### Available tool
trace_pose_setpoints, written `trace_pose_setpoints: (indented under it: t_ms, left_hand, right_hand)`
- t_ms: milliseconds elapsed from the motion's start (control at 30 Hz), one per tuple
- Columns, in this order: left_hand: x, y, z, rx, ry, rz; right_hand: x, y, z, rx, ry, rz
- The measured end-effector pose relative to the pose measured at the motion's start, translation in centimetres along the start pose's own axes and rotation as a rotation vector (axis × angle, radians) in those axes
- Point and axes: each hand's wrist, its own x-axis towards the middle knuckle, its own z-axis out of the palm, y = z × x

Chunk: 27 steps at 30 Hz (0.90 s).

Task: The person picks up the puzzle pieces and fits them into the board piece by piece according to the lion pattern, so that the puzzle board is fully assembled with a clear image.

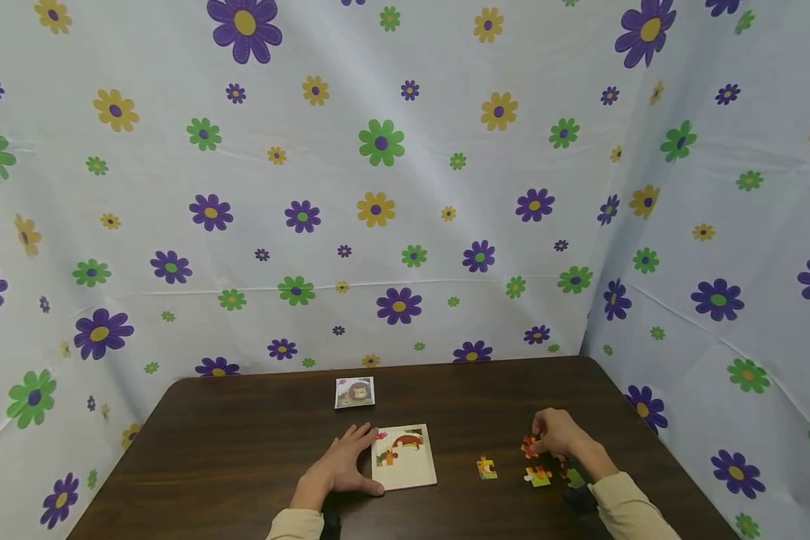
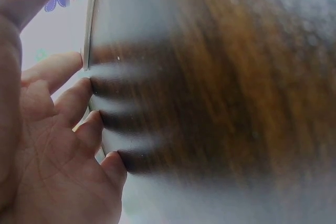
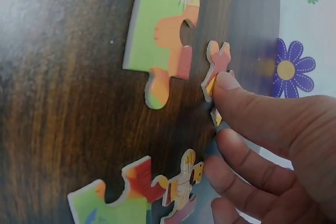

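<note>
A wooden puzzle board lies flat on the table, with joined pieces along its top and upper left. My left hand rests beside it, thumb at the lower left corner and forefinger near the upper left. In the left wrist view the fingers are spread, fingertips against the board's edge and tabletop. To the right, my right hand pinches a red-and-orange jigsaw piece, thumb on its face. Loose around that hand are a green-and-orange piece, a green-and-red piece and a yellow-striped piece.
One more orange jigsaw piece lies between the board and the right hand. Behind the board sits a small picture card with a lion. A flowered cloth hangs around the dark wooden table.
</note>
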Motion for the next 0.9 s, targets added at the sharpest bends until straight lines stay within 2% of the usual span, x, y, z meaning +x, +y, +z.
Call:
trace_pose_setpoints:
  t_ms: [300,533,900]
  left_hand:
    - [0.0,-0.07,0.18,0.003,-0.005,-0.008]
    - [0.07,-0.08,0.08,0.005,0.0,-0.004]
    - [-0.01,0.05,-0.04,0.001,-0.005,-0.018]
  right_hand:
    - [0.11,0.33,0.17,0.088,-0.025,-0.02]
    - [0.31,0.36,0.27,0.073,-0.016,0.028]
    - [0.17,-0.06,-0.25,0.066,-0.077,0.008]
